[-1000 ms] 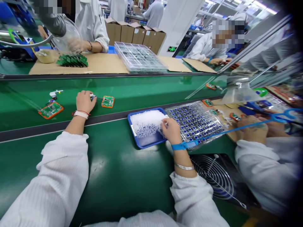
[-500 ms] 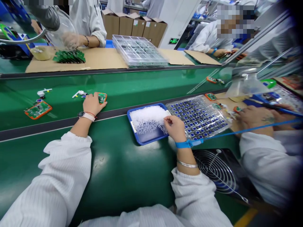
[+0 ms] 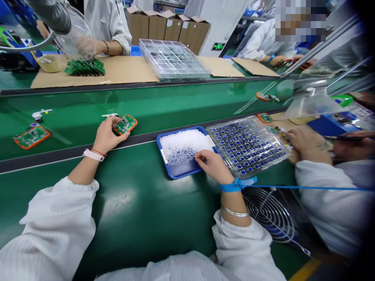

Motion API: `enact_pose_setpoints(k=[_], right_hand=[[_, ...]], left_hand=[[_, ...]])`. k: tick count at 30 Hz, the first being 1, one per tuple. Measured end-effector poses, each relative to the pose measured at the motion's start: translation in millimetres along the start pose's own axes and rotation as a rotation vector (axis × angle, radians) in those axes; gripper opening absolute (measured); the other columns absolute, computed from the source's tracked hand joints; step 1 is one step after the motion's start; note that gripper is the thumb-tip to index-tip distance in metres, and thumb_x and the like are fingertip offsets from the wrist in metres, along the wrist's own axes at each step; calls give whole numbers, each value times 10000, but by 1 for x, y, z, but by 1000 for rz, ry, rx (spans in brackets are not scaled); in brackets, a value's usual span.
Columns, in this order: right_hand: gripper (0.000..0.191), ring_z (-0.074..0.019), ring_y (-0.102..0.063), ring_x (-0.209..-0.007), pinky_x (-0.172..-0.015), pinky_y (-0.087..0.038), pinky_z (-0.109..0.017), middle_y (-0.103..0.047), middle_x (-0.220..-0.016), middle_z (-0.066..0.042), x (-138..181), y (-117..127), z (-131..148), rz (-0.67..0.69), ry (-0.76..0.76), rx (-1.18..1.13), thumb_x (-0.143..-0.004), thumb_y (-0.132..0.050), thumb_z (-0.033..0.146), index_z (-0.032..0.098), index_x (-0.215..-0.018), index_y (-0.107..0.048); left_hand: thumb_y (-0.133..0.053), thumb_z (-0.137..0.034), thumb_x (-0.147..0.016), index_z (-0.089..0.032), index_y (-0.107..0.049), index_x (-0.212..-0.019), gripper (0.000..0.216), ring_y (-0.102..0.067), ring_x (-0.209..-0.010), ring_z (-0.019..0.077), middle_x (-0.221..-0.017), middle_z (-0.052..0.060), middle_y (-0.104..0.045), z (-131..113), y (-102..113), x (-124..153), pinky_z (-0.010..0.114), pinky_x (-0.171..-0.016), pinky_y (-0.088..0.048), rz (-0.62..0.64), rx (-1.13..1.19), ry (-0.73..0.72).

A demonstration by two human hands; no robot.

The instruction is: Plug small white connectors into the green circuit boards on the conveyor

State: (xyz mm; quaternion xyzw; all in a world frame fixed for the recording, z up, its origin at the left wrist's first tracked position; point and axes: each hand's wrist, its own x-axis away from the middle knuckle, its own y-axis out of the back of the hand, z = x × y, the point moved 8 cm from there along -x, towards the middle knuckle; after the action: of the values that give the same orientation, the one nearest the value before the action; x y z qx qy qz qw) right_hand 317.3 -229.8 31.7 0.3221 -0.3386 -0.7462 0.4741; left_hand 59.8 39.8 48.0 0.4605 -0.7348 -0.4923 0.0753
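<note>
My left hand (image 3: pixel 106 135) grips an orange-edged green circuit board (image 3: pixel 126 124) by its left side, thumb below and fingers above, at the near edge of the green belt. A white part on a lead lies just behind that hand. Over the right side of a blue tray (image 3: pixel 179 171), my right hand (image 3: pixel 213 164) has thumb and fingertips pinched together. Whatever is between those fingertips is too small to make out. Small white plastic pieces (image 3: pixel 184 139) are heaped at the tray's far side and scattered thinly nearer me.
Another orange-edged board (image 3: pixel 32 137) lies left on the belt (image 3: pixel 175 105). Right of the tray sits a clear blister tray (image 3: pixel 249 146) of dark blue-topped parts. A co-worker's hand (image 3: pixel 310 146) works beyond it. A black fan (image 3: pixel 269 214) and a blue wrist-strap cord (image 3: pixel 307 188) are at right.
My left hand has drawn back toward me and left, lifting and tilting the board. My right hand has shifted slightly left and down over the tray. The left-hand board on the belt has moved left.
</note>
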Motion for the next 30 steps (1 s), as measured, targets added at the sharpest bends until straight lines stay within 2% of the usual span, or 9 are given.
enact_pose_setpoints(k=[5,10,16,24,30], right_hand=[[92,-164,-562,-670,-641,-463,-301,-636,-771,-50,1,3,1,-17,11,10,-770,-530,236,180,-789,-601],[183,-170,-574,-693,-633,-457,-301,-641,-819,-65,4,16,-1,-77,11,5,-795,-469,201,164,-903,-611],[191,-179,-577,-752,-665,-458,-306,-607,-810,-61,4,8,1,47,46,41,-729,-447,99,178,-721,-621],[205,-184,-559,-765,-697,-460,-325,-575,-818,-64,4,3,1,46,50,57,-740,-453,98,176,-736,-643],[203,-192,-556,-793,-704,-455,-327,-580,-813,-60,4,7,1,18,49,65,-740,-449,94,183,-736,-632]], left_hand=[[-638,-475,-694,-187,-484,-1133,547,-550,-1019,244,-1120,68,-577,-19,-1,26,372,-916,-430,73,7,-111],[-618,-490,-715,-194,-481,-1138,534,-561,-1015,242,-1134,73,-575,-21,0,48,373,-905,-447,146,56,-94],[-621,-507,-717,-199,-482,-1151,550,-568,-1023,253,-1138,84,-578,-23,3,75,392,-906,-458,216,70,-101],[-610,-516,-711,-233,-503,-1156,538,-554,-1058,290,-1150,95,-594,-28,5,99,431,-919,-443,289,1,-154],[-631,-458,-720,-245,-515,-1171,512,-557,-1063,285,-1171,87,-604,-38,6,118,429,-925,-434,329,27,-245]])
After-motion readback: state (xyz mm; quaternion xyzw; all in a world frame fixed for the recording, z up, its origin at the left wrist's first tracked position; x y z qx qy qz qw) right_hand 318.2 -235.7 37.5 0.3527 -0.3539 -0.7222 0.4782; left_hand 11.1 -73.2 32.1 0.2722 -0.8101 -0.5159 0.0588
